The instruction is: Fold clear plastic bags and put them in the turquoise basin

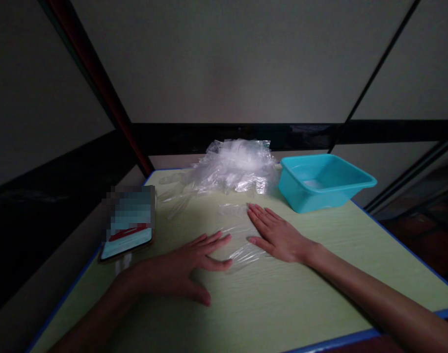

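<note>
A thin, see-through piece of plastic film (234, 226), which looks like a disposable glove, lies on the table between my hands, creased at its near end. My right hand (277, 234) rests flat on its right side, fingers stretched out and thumb apart. On its left side, my left hand (196, 262) is spread with fingertips at the film; whether they press on it I cannot tell. Behind my hands a loose heap of clear plastic gloves (238, 164) is piled at the table's far edge, with finger-like strips trailing to the left.
A turquoise plastic basin (325, 189) stands at the back right of the pale green table (268, 314), which has a blue edge. At the left edge lies a phone (130, 230) with its screen lit and partly blurred. Panelled wall (238, 63) rises behind the table.
</note>
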`<state>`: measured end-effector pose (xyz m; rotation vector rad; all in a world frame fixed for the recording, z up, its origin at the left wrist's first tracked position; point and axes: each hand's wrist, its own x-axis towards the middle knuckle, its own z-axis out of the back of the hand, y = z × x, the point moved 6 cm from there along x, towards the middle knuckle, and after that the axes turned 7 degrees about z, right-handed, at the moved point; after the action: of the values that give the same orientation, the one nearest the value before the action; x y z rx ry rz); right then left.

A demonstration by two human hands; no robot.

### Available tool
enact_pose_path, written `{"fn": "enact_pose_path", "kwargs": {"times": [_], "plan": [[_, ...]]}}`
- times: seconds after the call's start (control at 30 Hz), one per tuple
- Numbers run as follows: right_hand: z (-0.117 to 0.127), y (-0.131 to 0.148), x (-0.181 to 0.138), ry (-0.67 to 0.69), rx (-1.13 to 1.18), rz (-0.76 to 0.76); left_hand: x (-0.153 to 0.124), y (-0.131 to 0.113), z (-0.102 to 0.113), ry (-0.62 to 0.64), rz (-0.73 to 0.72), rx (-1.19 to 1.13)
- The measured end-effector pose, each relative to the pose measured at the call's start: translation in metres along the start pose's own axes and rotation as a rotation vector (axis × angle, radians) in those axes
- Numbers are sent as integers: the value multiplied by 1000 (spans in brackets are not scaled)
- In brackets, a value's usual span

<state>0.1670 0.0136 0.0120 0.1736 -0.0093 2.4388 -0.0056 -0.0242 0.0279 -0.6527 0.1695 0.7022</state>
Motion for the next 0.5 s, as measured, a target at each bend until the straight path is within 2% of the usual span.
{"fn": "enact_pose_path", "kwargs": {"times": [0.1,0.5], "plan": [[0,0,0,8,-7,-7,-3,3,1,20,-1,-9],[2,0,-2,-28,14,1,-7,-2,9,-63,-2,-33]]}}
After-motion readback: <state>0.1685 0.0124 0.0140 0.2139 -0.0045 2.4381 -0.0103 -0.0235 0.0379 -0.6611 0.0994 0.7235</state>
